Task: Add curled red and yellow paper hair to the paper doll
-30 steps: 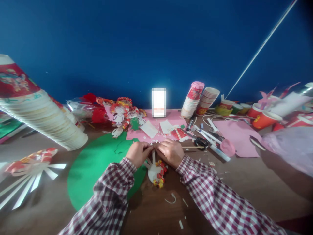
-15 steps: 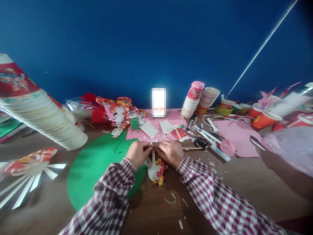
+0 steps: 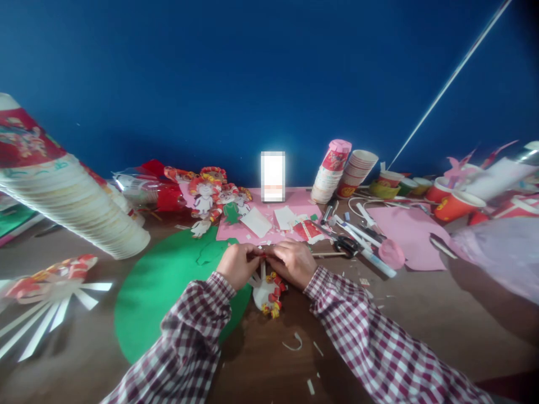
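Between my forearms lies a cut paper cup (image 3: 264,297), its white round base toward me and curled red and yellow strips along its right side. My left hand (image 3: 238,265) pinches one of its paper strips (image 3: 264,268) at the far end. My right hand (image 3: 293,262) closes on the same strip's end from the other side, fingertips almost meeting the left ones. A bit of red shows at the pinch. Under my left wrist is a green paper circle (image 3: 147,303).
Stacked paper cups (image 3: 96,207) lean at left, above another cut cup (image 3: 63,292). Behind my hands are paper dolls (image 3: 205,199) and pink paper (image 3: 236,230). Black-handled scissors (image 3: 346,245), markers (image 3: 377,261) and more cups (image 3: 326,179) are at right. Paper scraps litter the table.
Both hands stay in nearly the same place. At the fingertips the strip's end has turned slightly, and a little red now shows there.
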Demonstrator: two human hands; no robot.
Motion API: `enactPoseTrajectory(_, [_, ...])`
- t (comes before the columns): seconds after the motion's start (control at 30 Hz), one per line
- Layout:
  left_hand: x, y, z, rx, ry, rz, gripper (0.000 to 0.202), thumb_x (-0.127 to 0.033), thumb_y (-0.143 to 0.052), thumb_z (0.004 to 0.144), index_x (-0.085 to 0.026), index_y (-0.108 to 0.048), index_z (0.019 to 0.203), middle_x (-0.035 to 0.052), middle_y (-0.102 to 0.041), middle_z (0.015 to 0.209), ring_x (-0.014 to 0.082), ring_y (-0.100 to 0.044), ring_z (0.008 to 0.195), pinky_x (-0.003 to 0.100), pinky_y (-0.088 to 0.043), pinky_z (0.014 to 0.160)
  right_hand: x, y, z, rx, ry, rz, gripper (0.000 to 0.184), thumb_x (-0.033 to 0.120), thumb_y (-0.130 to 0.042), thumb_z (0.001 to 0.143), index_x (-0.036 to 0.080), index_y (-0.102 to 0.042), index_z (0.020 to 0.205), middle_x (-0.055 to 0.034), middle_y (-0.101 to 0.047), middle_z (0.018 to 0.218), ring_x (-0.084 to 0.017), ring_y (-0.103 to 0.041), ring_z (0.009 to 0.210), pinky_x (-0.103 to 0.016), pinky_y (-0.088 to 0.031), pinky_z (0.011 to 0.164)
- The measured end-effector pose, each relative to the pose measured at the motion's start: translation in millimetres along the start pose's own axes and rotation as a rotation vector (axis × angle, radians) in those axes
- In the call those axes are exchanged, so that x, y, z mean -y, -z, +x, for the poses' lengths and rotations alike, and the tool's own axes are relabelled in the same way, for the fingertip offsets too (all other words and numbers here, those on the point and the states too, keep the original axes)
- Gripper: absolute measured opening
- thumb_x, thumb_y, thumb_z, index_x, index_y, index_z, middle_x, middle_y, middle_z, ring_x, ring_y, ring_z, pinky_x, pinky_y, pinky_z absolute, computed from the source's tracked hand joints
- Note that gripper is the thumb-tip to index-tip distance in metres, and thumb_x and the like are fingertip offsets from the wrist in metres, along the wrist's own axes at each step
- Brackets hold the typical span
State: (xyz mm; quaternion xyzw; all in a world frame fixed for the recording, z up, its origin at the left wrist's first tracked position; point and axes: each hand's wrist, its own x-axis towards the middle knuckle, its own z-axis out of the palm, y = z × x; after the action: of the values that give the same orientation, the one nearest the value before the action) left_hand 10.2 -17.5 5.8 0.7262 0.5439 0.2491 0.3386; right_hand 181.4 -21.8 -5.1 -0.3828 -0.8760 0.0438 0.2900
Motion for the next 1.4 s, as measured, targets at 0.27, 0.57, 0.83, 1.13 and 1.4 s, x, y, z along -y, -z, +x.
enactPoseTrajectory(0.27, [1.7,0.0,0.5,-0.005,0.016,-0.011,0.023,-0.023,-0.052,0.066,-0.012,-0.067,0.080,0.0049,-0.069,0.072,0.0154,-0.061,0.064,0.022,-0.045,0.057,3.4,1.9,0.0,-0.007,-0.006,-0.109,0.015,0.027,-0.051,0.082,0.017,-0.058,0.074,-0.0028,-0.059,0.070,-0.014,-0.050,0.068,-0.025,-0.036,0.062])
enactPoseTrajectory(0.57, [0.3,-1.2,0.4,0.017,0.021,-0.149,0.032,-0.018,-0.052,0.063,-0.009,-0.064,0.092,0.0063,-0.068,0.075,0.0159,-0.062,0.068,0.023,-0.048,0.060,3.6,4.4,1.1,-0.013,-0.017,-0.091,0.019,0.028,-0.047,0.084,0.016,-0.057,0.072,-0.0029,-0.058,0.070,-0.014,-0.049,0.069,-0.025,-0.035,0.063])
enactPoseTrajectory(0.83, [-0.2,0.0,0.1,0.043,-0.019,-0.106,0.030,-0.022,-0.050,0.066,-0.011,-0.066,0.088,0.0047,-0.069,0.074,0.0158,-0.061,0.065,0.022,-0.046,0.057,4.1,4.1,0.2,-0.028,-0.029,-0.063,0.017,0.028,-0.047,0.084,0.018,-0.059,0.080,-0.0033,-0.060,0.075,-0.015,-0.051,0.075,-0.026,-0.037,0.068])
enactPoseTrajectory(1.13, [-0.3,4.1,-0.7,0.061,-0.067,0.007,0.032,-0.035,-0.044,0.075,-0.013,-0.067,0.073,0.0022,-0.065,0.061,0.0128,-0.055,0.057,0.018,-0.038,0.049,7.0,6.3,0.5,-0.017,-0.038,-0.114,0.018,0.026,-0.046,0.084,0.018,-0.057,0.073,-0.0034,-0.059,0.071,-0.014,-0.049,0.071,-0.025,-0.036,0.065])
enactPoseTrajectory(1.4, [-0.3,4.2,-0.8,0.053,-0.056,0.033,0.030,-0.032,-0.045,0.074,-0.012,-0.067,0.070,0.0022,-0.063,0.060,0.0122,-0.053,0.056,0.019,-0.037,0.050,7.5,6.5,1.3,0.006,-0.024,-0.109,0.020,0.028,-0.045,0.085,0.017,-0.058,0.075,-0.0034,-0.059,0.072,-0.014,-0.050,0.073,-0.025,-0.037,0.066])
